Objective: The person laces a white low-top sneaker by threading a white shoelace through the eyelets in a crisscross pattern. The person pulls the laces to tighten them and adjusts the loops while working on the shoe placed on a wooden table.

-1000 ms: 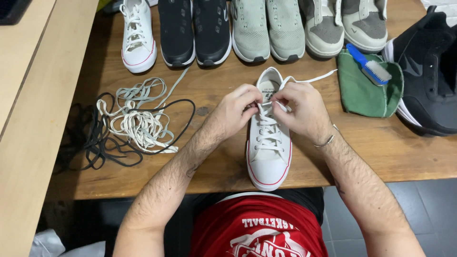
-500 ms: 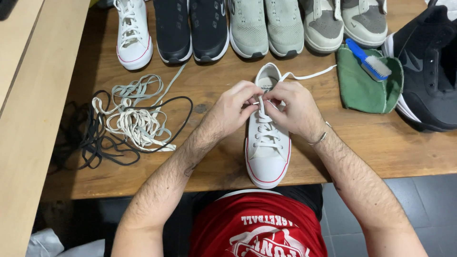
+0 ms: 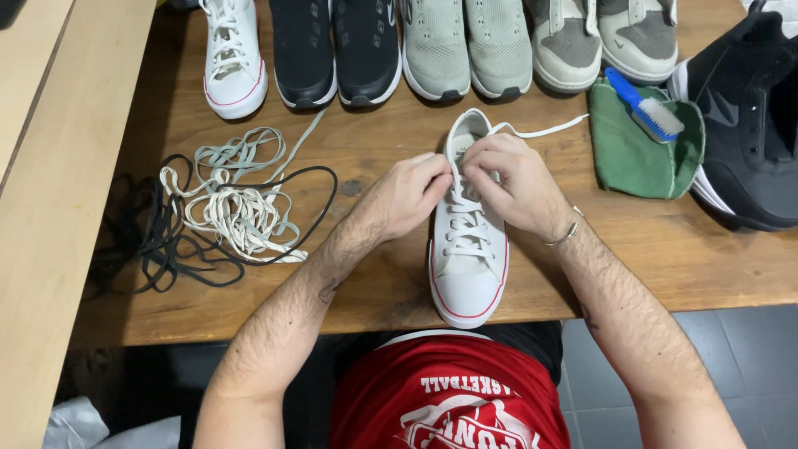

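Observation:
A white sneaker with a red sole stripe [image 3: 467,266] lies on the wooden table [image 3: 632,241], toe toward me. My left hand [image 3: 407,198] and my right hand [image 3: 511,179] meet over its upper eyelets, fingers pinched on the white shoelace [image 3: 544,130], whose free end trails off to the right. A metal bracelet circles my right wrist.
A row of shoes lines the table's far edge: a matching white sneaker [image 3: 233,58], black pair [image 3: 337,50], grey-green pair [image 3: 465,46], grey pair [image 3: 603,37]. A pile of loose laces [image 3: 224,208] lies left. A green cloth [image 3: 640,154] with a blue brush [image 3: 648,106] and a black shoe [image 3: 748,125] are on the right.
Both hands stay on the lace at the sneaker's upper eyelets; fingers shifted slightly. The view has drifted a little.

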